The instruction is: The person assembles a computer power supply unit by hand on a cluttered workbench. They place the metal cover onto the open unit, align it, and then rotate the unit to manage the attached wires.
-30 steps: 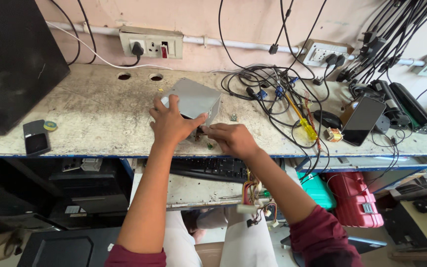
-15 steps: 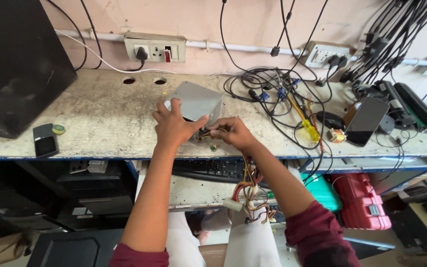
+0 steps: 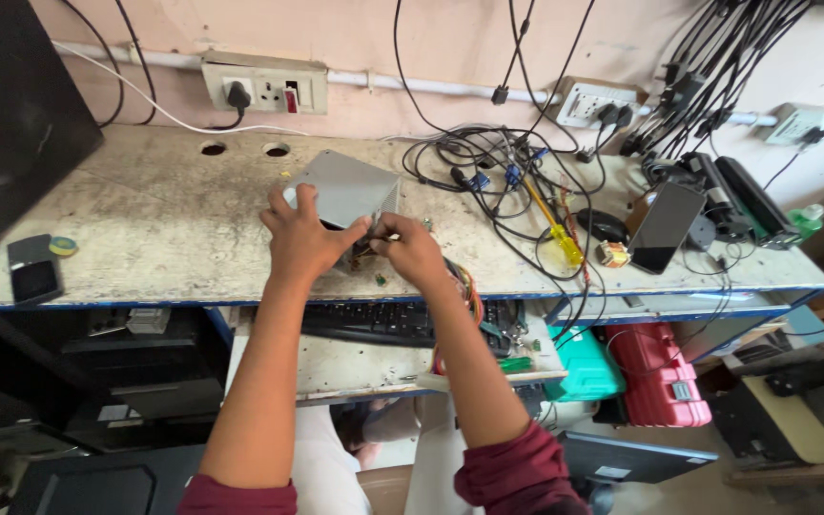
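- Two hands meet at a grey metal box (image 3: 345, 191) on the workbench (image 3: 145, 238).
- Left hand (image 3: 302, 238) grips its near side.
- Right hand (image 3: 412, 250) pinches something small beside it.

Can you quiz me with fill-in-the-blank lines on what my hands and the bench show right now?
1. The left hand rests on the grey ____ box.
2. The right hand works at the box's ____ edge.
3. The screwdriver on the bench has a ____ handle.

Missing words: metal; near; yellow
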